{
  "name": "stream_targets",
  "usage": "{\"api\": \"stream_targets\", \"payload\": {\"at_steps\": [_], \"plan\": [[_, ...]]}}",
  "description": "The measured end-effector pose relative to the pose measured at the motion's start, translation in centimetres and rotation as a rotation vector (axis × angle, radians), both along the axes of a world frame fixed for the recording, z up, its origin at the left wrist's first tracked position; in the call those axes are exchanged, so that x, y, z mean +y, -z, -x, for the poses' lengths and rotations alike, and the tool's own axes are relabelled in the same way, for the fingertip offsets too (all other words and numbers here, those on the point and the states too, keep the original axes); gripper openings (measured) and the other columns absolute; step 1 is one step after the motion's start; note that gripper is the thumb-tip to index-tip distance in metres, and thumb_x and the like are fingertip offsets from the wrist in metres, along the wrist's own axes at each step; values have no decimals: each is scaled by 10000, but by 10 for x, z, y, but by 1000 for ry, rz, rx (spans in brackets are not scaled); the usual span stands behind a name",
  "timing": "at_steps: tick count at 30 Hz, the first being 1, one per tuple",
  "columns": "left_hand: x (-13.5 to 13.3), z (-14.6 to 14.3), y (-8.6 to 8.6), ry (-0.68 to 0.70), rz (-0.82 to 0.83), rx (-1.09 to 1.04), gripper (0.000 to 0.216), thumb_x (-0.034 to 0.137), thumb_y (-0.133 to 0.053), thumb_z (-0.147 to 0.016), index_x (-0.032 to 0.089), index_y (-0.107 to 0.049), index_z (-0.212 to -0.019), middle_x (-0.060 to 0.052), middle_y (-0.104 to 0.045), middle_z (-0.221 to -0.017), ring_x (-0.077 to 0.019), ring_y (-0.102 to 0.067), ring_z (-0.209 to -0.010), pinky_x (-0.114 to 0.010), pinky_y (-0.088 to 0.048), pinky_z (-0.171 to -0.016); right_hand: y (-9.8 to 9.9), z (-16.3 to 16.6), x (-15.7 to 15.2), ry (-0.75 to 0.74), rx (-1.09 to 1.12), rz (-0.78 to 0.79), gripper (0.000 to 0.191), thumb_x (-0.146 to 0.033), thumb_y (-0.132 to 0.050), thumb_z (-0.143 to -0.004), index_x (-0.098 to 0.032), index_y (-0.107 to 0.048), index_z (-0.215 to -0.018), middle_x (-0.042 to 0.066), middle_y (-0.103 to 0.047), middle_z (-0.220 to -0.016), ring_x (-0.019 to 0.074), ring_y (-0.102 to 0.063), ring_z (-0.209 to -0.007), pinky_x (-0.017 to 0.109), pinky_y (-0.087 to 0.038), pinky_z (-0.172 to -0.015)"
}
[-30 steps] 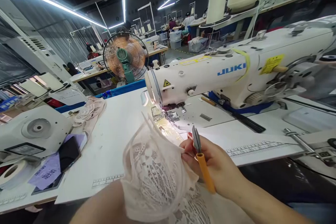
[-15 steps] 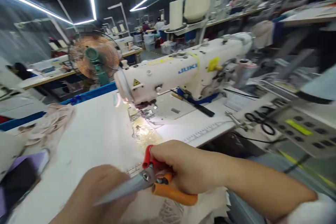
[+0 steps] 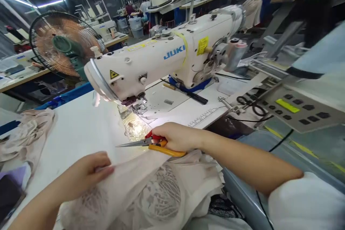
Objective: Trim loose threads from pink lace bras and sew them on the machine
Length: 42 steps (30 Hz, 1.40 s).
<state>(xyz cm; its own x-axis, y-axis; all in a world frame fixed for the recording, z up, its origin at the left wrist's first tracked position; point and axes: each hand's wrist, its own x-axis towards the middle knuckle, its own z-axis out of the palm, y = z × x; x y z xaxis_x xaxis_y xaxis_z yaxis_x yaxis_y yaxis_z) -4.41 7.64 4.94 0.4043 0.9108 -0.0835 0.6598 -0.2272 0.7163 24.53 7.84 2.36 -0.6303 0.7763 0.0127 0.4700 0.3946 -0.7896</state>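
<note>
A pale pink lace garment [image 3: 151, 194] lies over the near edge of the white sewing table [image 3: 78, 133]. My left hand [image 3: 87, 172] pinches its upper left edge, fingers closed on the cloth. My right hand [image 3: 172, 137] is closed round thread snips [image 3: 151, 144] with red and orange handles; their blades point left, just above the fabric. A white JUKI sewing machine [image 3: 161, 57] stands right behind my right hand, its lamp lighting the needle plate [image 3: 134, 122].
A standing fan [image 3: 64, 45] is at the back left. Pink fabric pieces [image 3: 27, 136] are heaped at the table's left edge. A control panel [image 3: 296, 109] and black scissors [image 3: 248, 102] lie to the right. Other workstations and people sit far behind.
The camera has turned further right. My left hand has moved left and taken hold of the garment's edge; the cloth is now spread flat. My right hand with the snips has lowered onto it.
</note>
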Motion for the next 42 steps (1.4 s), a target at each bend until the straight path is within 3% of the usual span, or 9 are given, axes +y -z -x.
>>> {"api": "stream_targets", "payload": {"at_steps": [2,6,9,12,17,24,29,36,42], "plan": [[5,-27,-16,114,115,205,215,297,-626,-655,218,-564,-464,3,-551,-535,-151,-492,-494,-212,-387,-461,0,3,4,23,-11,-6,237,-61,-532,-676,-204,-363,-591,-42,-424,-595,101,-359,-554,219,-257,-500],[5,-58,-28,99,88,313,72,241,-569,-650,227,-636,-628,-23,-632,-679,-191,-560,-609,-243,-416,-536,2,2,7,12,-1,0,231,-115,-520,-712,-210,-345,-596,-46,-386,-578,101,-328,-536,220,-240,-479],[-2,-80,-18,131,35,161,126,257,-570,-688,219,-645,-781,-40,-652,-790,-214,-584,-733,-277,-433,-637,4,0,6,-17,20,25,172,-208,-538,-742,-202,-408,-631,-45,-393,-597,101,-353,-544,213,-264,-471],[-8,-96,1,185,73,35,126,256,-515,-777,196,-613,-828,-30,-609,-734,-191,-558,-722,-279,-423,-650,3,-3,4,-44,51,56,113,-259,-537,-757,-191,-473,-692,-30,-458,-640,105,-394,-574,211,-291,-477],[-8,-93,17,152,237,-101,77,251,-523,-810,178,-542,-824,11,-521,-695,-115,-447,-625,-225,-358,-559,3,-16,8,-2,89,61,202,-322,-557,-742,-200,-428,-645,-53,-405,-580,91,-347,-516,212,-270,-448],[-11,-96,11,94,276,-203,158,301,-570,-793,168,-541,-872,1,-502,-728,-115,-433,-653,-235,-359,-578,0,-15,6,28,225,70,225,-322,-582,-711,-207,-414,-617,-63,-380,-575,87,-321,-517,216,-265,-455],[-14,-101,9,19,293,-234,242,392,-572,-781,153,-538,-772,9,-486,-674,-91,-382,-562,-217,-310,-500,-6,-13,-3,89,337,27,225,-328,-574,-699,-211,-401,-613,-60,-367,-576,89,-313,-521,217,-277,-452],[-18,-100,4,28,351,-229,355,506,-535,-793,156,-500,-745,27,-438,-625,-79,-374,-522,-199,-290,-458,5,-16,-10,195,436,162,153,-319,-585,-702,-180,-539,-746,-32,-502,-608,110,-446,-536,245,-361,-483],[-18,-101,2,-5,404,-239,401,546,-572,-755,152,-499,-749,43,-404,-598,-59,-340,-480,-182,-270,-414,2,-9,-6,190,468,197,138,-297,-600,-714,-178,-532,-727,-48,-492,-573,104,-456,-511,235,-358,-467]]}}
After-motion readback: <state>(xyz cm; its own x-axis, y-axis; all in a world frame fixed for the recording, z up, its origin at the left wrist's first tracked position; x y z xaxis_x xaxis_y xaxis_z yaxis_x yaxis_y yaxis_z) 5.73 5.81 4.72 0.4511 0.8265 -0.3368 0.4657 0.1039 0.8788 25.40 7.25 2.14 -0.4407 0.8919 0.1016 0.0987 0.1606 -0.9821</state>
